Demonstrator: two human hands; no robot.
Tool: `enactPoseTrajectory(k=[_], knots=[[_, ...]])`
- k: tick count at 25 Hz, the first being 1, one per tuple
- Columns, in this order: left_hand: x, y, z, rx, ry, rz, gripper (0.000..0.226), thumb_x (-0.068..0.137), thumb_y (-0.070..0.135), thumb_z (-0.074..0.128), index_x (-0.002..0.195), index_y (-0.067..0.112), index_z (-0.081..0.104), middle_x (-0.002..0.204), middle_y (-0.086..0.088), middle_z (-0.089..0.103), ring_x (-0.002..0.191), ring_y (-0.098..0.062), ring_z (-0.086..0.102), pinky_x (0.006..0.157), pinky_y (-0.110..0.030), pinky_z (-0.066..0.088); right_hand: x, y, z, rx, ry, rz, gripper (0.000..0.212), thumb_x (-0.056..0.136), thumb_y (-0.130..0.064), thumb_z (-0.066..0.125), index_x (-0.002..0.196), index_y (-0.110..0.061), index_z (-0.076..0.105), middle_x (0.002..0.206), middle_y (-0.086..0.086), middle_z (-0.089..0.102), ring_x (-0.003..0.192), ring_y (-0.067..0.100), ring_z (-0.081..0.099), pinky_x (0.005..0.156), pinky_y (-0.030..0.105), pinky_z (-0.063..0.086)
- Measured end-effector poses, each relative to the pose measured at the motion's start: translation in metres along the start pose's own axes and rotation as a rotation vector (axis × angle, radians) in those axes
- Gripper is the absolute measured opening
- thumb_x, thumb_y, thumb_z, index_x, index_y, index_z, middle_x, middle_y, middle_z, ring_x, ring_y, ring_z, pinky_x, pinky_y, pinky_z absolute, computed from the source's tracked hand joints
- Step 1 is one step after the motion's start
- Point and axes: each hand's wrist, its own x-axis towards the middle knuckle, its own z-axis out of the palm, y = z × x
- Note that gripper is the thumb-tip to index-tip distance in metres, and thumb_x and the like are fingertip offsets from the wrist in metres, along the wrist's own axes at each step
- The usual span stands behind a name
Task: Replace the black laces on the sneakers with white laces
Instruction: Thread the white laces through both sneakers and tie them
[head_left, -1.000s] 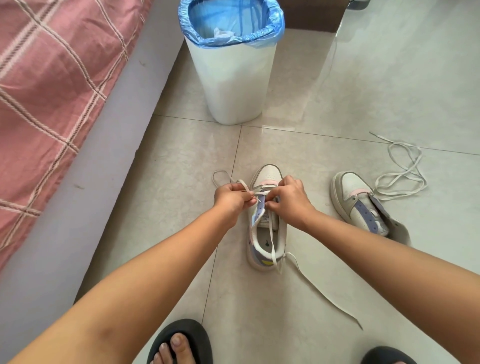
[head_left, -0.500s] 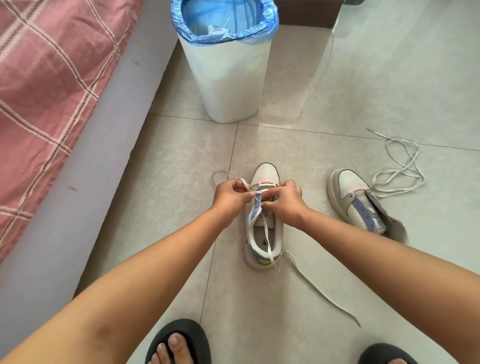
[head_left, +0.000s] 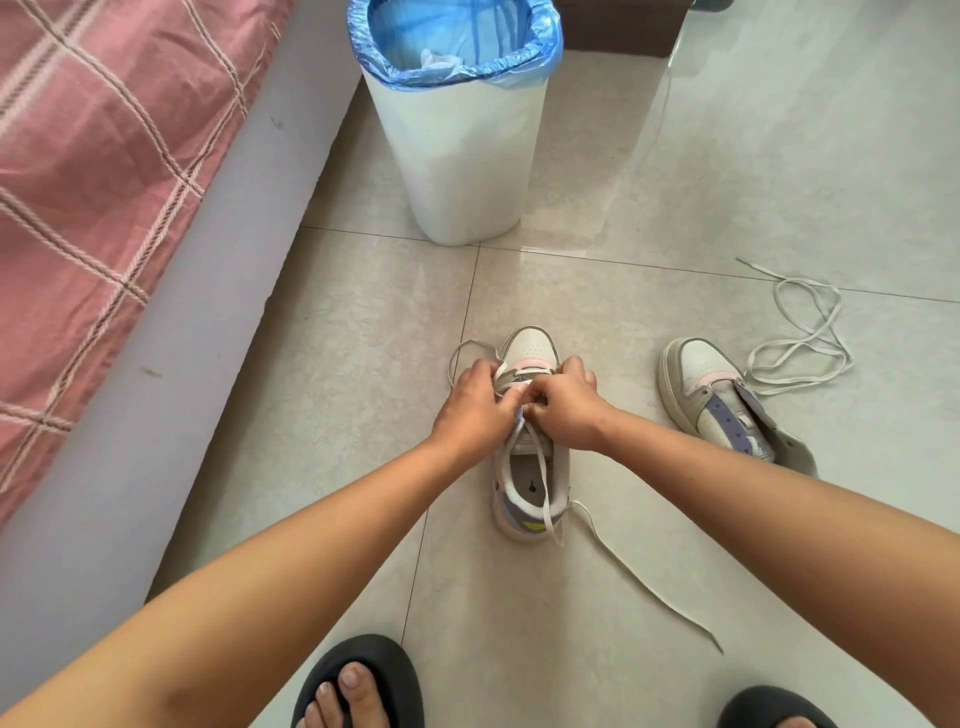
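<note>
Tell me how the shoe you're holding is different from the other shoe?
The middle shoe has a white lace going through it; the right shoe has no lace in it. Both hands, left hand and right hand, work on the middle shoe; nothing touches the right shoe. The middle shoe points straight ahead; the right shoe is angled. Both are white with pink and purple.

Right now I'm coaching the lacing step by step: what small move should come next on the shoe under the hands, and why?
Probably draw the white lace through and snug across the lower eyelets. Both the left hand and right hand pinch it over the near sneaker, whose upper eyelets look unlaced, and a long slack tail trails across the floor.
</note>
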Motion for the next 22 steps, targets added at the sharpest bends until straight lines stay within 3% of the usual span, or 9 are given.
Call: enactPoseTrajectory(k=[3,6,10,12,13,15,17,19,22], knots=[[-0.027,-0.005,0.015,0.168,-0.084,-0.024,0.048,0.088,0.033,0.052,0.128,0.011,0.037,0.125,-0.005,0.04,0.11,-0.025,0.05,0.087,-0.037,0.043,-0.005,-0.007,-0.009,-0.185,-0.102,-0.011,0.022,0.096,-0.016,0.042,0.111,-0.008,0.056,0.125,0.014,0.031,0.117,0.031,0.036,0.097,0.036,0.038],[-0.037,-0.015,0.024,0.012,-0.051,-0.217,0.05,0.087,0.023,0.057,0.128,0.004,0.035,0.128,-0.012,0.041,0.114,-0.031,0.049,0.089,-0.036,0.044,-0.017,-0.011,-0.024,-0.239,-0.127,-0.107,0.018,0.094,-0.009,0.039,0.106,-0.009,0.053,0.121,0.015,0.034,0.106,0.034,0.047,0.091,0.041,0.044],[-0.03,-0.019,0.023,-0.107,0.007,-0.323,0.048,0.085,0.024,0.063,0.123,0.004,0.04,0.126,-0.011,0.043,0.113,-0.028,0.049,0.088,-0.03,0.04,-0.078,0.008,-0.032,-0.708,-0.136,-0.57,0.027,0.083,-0.005,0.052,0.109,-0.012,0.052,0.111,0.01,0.047,0.098,0.029,0.053,0.071,0.034,0.039],[-0.029,-0.02,0.023,-0.087,0.007,-0.303,0.044,0.086,0.023,0.062,0.121,0.005,0.042,0.126,-0.01,0.042,0.111,-0.027,0.049,0.084,-0.028,0.038,-0.124,0.033,-0.019,-0.893,-0.311,-0.649,0.021,0.062,-0.017,0.07,0.082,-0.017,0.063,0.081,0.004,0.059,0.068,0.023,0.061,0.051,0.029,0.034],[-0.029,-0.02,0.024,-0.08,0.003,-0.303,0.042,0.087,0.023,0.061,0.12,0.006,0.042,0.125,-0.01,0.043,0.11,-0.027,0.05,0.083,-0.029,0.039,-0.144,0.05,-0.006,-0.987,-0.403,-0.676,0.012,0.061,-0.021,0.067,0.072,-0.019,0.063,0.071,0.002,0.06,0.059,0.021,0.061,0.047,0.026,0.027],[-0.027,-0.019,0.024,-0.078,0.002,-0.314,0.04,0.087,0.023,0.061,0.118,0.006,0.044,0.123,-0.011,0.044,0.108,-0.027,0.051,0.085,-0.031,0.043,-0.166,0.079,0.02,-1.068,-0.816,-0.654,0.017,0.086,-0.009,0.047,0.094,-0.008,0.063,0.096,0.013,0.063,0.087,0.028,0.065,0.054,0.031,0.032],[-0.025,-0.02,0.025,-0.089,-0.011,-0.323,0.039,0.085,0.025,0.062,0.116,0.007,0.046,0.121,-0.01,0.045,0.105,-0.027,0.053,0.083,-0.031,0.045,-0.166,0.097,0.03,-1.147,-1.028,-0.544,0.026,0.097,-0.006,0.039,0.118,0.0,0.052,0.123,0.02,0.053,0.114,0.036,0.054,0.073,0.041,0.036],[-0.025,-0.021,0.021,-0.11,-0.06,-0.323,0.04,0.082,0.027,0.064,0.114,0.01,0.047,0.12,-0.008,0.045,0.098,-0.024,0.055,0.077,-0.029,0.046,-0.14,0.084,0.02,-1.086,-0.854,-0.387,0.029,0.098,-0.012,0.04,0.124,-0.004,0.049,0.127,0.019,0.052,0.115,0.036,0.053,0.077,0.039,0.036],[-0.018,-0.024,0.01,-0.153,-0.171,-0.29,0.05,0.08,0.033,0.064,0.121,0.014,0.044,0.121,-0.004,0.042,0.093,-0.017,0.055,0.072,-0.026,0.045,-0.092,0.049,-0.003,-0.696,-0.218,-0.353,0.028,0.1,-0.028,0.035,0.121,-0.013,0.046,0.119,0.01,0.051,0.108,0.03,0.052,0.077,0.033,0.038]])
